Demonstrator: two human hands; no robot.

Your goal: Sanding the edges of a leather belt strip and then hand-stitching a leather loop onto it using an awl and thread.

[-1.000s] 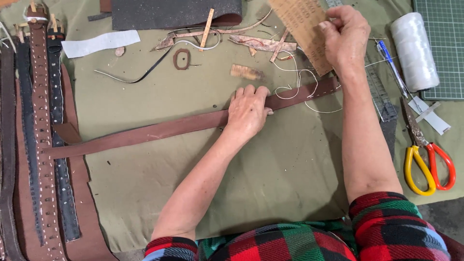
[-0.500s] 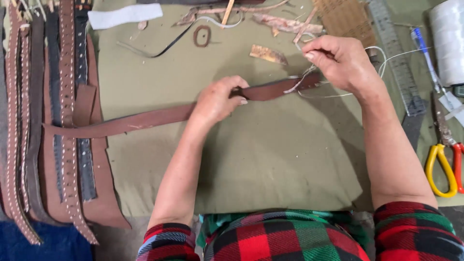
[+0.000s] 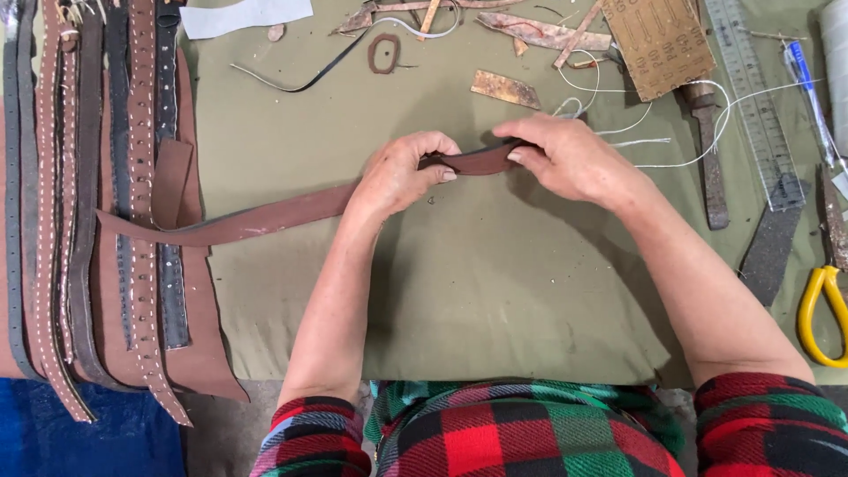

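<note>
A long brown leather strap (image 3: 265, 215) runs across the green cloth (image 3: 495, 291) from the left pile toward the middle. My left hand (image 3: 397, 172) grips it near its right end, fingers curled over the top. My right hand (image 3: 570, 159) pinches the strap's end (image 3: 477, 161) between thumb and fingers, lifted slightly off the cloth. White thread (image 3: 671, 115) trails out from behind my right hand toward the right.
Several leather belts (image 3: 97, 203) lie stacked at the left. Leather scraps (image 3: 505, 88), a small oval ring (image 3: 384, 53), a sandpaper sheet (image 3: 658, 35), a wooden-handled tool (image 3: 709, 159), a metal ruler (image 3: 751, 97) and yellow-handled scissors (image 3: 821, 300) lie at the back and right.
My right hand came down from the far thread area onto the strap's end. My left hand changed from pressing the strap flat to gripping it. The camera view shifted right and closer.
</note>
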